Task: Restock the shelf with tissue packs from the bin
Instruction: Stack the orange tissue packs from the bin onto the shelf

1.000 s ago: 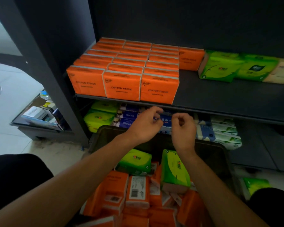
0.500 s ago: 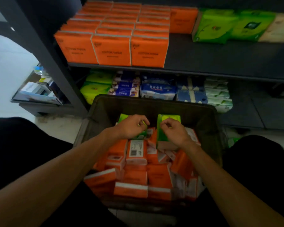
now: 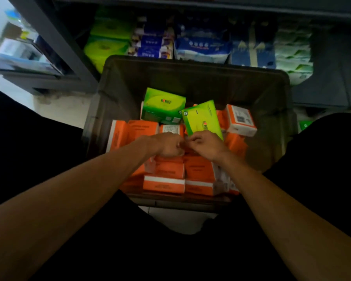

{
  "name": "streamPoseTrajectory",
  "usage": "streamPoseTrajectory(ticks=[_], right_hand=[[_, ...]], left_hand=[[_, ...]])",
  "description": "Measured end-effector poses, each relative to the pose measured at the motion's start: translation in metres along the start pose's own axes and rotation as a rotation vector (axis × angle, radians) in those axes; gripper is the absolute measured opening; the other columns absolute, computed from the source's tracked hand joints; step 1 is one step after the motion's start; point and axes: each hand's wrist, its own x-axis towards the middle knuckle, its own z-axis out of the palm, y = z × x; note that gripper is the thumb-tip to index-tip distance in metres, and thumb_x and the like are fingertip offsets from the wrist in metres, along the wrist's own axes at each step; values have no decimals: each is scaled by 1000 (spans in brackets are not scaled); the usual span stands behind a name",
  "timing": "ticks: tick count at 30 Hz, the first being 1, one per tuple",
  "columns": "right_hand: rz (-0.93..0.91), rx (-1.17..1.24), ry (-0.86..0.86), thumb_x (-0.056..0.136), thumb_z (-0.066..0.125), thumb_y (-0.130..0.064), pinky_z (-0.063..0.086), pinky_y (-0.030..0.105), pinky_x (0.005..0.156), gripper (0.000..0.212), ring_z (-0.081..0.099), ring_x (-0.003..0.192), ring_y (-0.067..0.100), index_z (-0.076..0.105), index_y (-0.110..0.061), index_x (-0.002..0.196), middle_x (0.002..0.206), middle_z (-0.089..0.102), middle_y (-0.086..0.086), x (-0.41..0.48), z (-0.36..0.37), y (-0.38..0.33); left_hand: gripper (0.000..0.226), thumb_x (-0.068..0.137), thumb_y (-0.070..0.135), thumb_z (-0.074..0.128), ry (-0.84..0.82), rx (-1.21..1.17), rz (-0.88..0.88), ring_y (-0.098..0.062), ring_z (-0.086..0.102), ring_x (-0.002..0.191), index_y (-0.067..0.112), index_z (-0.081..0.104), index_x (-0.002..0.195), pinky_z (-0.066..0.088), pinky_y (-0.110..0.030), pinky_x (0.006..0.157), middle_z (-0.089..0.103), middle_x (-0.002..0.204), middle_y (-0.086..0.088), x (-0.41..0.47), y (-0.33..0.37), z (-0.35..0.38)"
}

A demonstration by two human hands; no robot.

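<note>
Bin [image 3: 190, 82] on pale floor [image 3: 65, 110], grey shelf [image 3: 55, 37] behind, right hand [image 3: 208, 146] gripping green pack [image 3: 203, 118], left hand [image 3: 166, 145] fingers unclear

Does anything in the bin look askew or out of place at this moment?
Yes: one green pack stands tilted just beyond the right hand, while the orange packs around it lie jumbled at mixed angles in the bin.

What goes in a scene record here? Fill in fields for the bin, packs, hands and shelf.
Bin: dark grey, open-topped
Orange packs: many, filling its near part
Flat green pack: far side of bin
Tilted green pack: right of it, leaning
Left hand: curled over orange packs; grip unclear
Right hand: at tilted pack's lower edge; grip unclear
Shelf: stocked packs, green, blue, white
</note>
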Motion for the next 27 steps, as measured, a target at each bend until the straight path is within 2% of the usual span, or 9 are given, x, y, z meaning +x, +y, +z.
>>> streamPoseTrajectory(ticks=[2,5,8,11,14,18,22,25,27], right_hand=[[-91,-105,25,81,66,-27,54,36,81,21,67,92,20,73,-18,99,97,73,4,-4,6,-2],[-347,-385,30,73,50,-40,50,38,78,38,62,94,29,66,-14,96,99,66,8,-8,18,-5],[-438,-488,-105,69,46,-44,48,41,77,44,59,93,35,66,-9,87,98,60,15,-2,31,-7],[-338,-497,-183,78,59,-28,48,41,85,35,58,103,37,66,-4,103,111,60,21,5,34,-3],[-219,-366,-142,83,62,-17,45,37,89,33,56,110,34,59,-3,112,116,59,21,10,36,5],[-32,-116,-70,89,59,-13,38,27,82,38,55,114,33,52,1,124,123,57,22,18,40,2],[68,-53,-69,91,58,-14,35,22,76,42,55,116,31,47,-2,130,127,58,20,23,44,4],[118,-12,-62,90,61,-17,40,26,84,46,56,117,31,44,-4,130,127,58,19,23,46,6],[144,50,-80,87,65,-19,41,27,88,52,56,116,28,42,-7,132,125,59,14,22,47,6]], left_hand=[[32,92,26,52,12,25,1,-32,56,114,11,58,119,43,-31,86,61,124,-16,5,-3,-1],[33,91,32,55,28,57,-10,-34,58,109,9,60,114,45,-32,83,63,119,-18,9,-10,-3],[35,88,34,59,30,104,-10,-34,58,109,11,59,114,45,-34,81,62,119,-17,9,-16,-3],[41,88,37,57,55,137,-34,-33,56,111,15,54,122,46,-36,87,58,124,-15,11,-24,4],[51,88,33,59,60,91,-112,-35,51,116,11,46,132,43,-36,92,48,130,-20,12,-29,8],[60,89,24,60,88,-86,-214,-36,48,122,7,36,140,41,-34,97,45,137,-23,17,-26,6],[64,88,15,59,44,-267,-253,-34,49,123,14,28,145,44,-32,96,43,140,-21,24,-28,8],[71,86,11,61,95,-348,-300,-34,44,125,16,24,146,41,-29,96,30,142,-22,24,-28,6],[76,82,9,64,85,-367,-339,-33,46,122,19,24,146,47,-30,86,25,143,-21,24,-30,4]])
